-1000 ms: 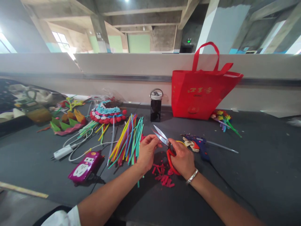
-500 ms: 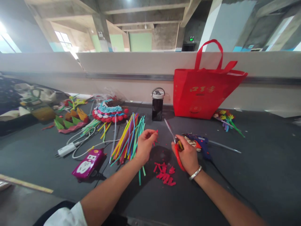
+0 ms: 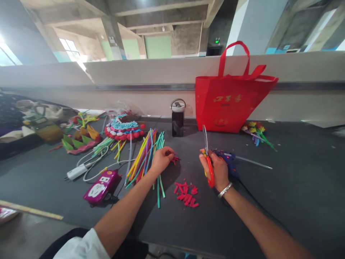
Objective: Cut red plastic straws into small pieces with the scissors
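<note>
Above the desk (image 3: 296, 169), right fingers (image 3: 203, 162) grasp stiff-looking scissors (image 3: 206, 144), best held by the handles (image 3: 211, 174); whether left fingers (image 3: 167, 150) grip anything is unclear.

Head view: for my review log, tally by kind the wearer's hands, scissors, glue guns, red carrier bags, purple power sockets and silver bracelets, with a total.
Left hand and right hand: 2
Scissors: 1
Glue gun: 1
Red carrier bag: 1
Purple power socket: 1
Silver bracelet: 1
Total: 7

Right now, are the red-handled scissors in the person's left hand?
No, the right hand holds the red-handled scissors, while the left hand is beside some small red pieces.
</note>
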A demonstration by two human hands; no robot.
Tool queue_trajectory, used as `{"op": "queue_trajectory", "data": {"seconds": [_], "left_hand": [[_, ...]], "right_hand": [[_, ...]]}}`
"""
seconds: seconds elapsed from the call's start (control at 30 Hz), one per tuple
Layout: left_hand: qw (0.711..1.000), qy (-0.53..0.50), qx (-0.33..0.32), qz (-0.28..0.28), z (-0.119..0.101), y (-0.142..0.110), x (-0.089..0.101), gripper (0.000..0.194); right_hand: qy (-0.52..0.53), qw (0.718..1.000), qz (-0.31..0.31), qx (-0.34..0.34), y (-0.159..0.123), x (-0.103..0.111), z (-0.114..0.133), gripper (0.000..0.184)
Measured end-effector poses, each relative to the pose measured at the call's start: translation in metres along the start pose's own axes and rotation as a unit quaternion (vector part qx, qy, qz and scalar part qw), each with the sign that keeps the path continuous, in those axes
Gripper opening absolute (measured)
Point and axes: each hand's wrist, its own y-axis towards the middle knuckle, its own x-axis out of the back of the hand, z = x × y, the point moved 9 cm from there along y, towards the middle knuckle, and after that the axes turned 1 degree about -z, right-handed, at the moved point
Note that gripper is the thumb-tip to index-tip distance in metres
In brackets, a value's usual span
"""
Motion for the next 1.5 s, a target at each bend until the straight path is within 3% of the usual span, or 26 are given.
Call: {"op": "queue_trajectory", "data": {"seconds": [0.2, 0.33, 0.4, 0.5, 0.57, 0.63, 0.77, 0.87, 0.93, 1.0, 1.13, 1.23, 1.5], "left_hand": [[0.996, 0.079, -0.016, -0.024, -0.004, 0.001, 0.008, 0.015], [0.988, 0.118, -0.098, -0.020, -0.033, -0.005, 0.004, 0.013], [0.981, 0.103, -0.163, 0.033, -0.054, -0.015, -0.009, 0.014], [0.947, 0.079, -0.240, 0.196, -0.080, -0.043, -0.045, 0.011], [0.926, 0.068, -0.257, 0.270, -0.089, -0.062, -0.061, 0.004], [0.899, 0.110, -0.284, 0.314, -0.091, -0.079, -0.075, 0.006], [0.850, 0.239, -0.324, 0.340, -0.084, -0.096, -0.091, 0.016], [0.827, 0.285, -0.327, 0.358, -0.077, -0.101, -0.098, 0.010], [0.830, 0.275, -0.318, 0.367, -0.076, -0.101, -0.100, 0.006], [0.855, 0.234, -0.282, 0.368, -0.074, -0.096, -0.098, 0.005], [0.931, 0.054, -0.071, 0.354, -0.054, -0.076, -0.086, 0.013], [0.935, -0.075, 0.055, 0.342, -0.040, -0.069, -0.080, 0.015], [0.948, -0.153, 0.096, 0.263, -0.033, -0.051, -0.067, 0.007]], "right_hand": [[0.024, 1.000, 0.008, -0.016, 0.003, -0.003, -0.007, 0.039], [0.041, 0.999, 0.010, -0.013, 0.004, -0.004, -0.006, 0.039], [0.040, 0.999, 0.012, -0.017, 0.004, -0.004, -0.006, 0.037], [0.032, 0.999, 0.011, -0.020, 0.004, -0.005, -0.007, 0.036], [0.031, 0.999, 0.006, -0.013, 0.004, -0.005, -0.006, 0.038], [0.033, 0.999, 0.003, -0.011, 0.004, -0.005, -0.005, 0.040], [0.041, 0.999, 0.013, -0.029, 0.004, -0.008, -0.008, 0.041], [0.049, 0.998, 0.011, -0.025, 0.003, -0.008, -0.007, 0.040], [0.055, 0.998, 0.008, -0.019, 0.003, -0.008, -0.006, 0.039], [0.062, 0.998, 0.004, -0.013, 0.003, -0.008, -0.006, 0.038], [0.092, 0.996, -0.002, -0.001, 0.001, -0.007, -0.002, 0.034], [0.155, 0.988, 0.023, -0.012, -0.003, -0.010, 0.003, 0.032], [0.201, 0.973, 0.092, 0.061, -0.014, -0.012, 0.037, 0.034]]}}
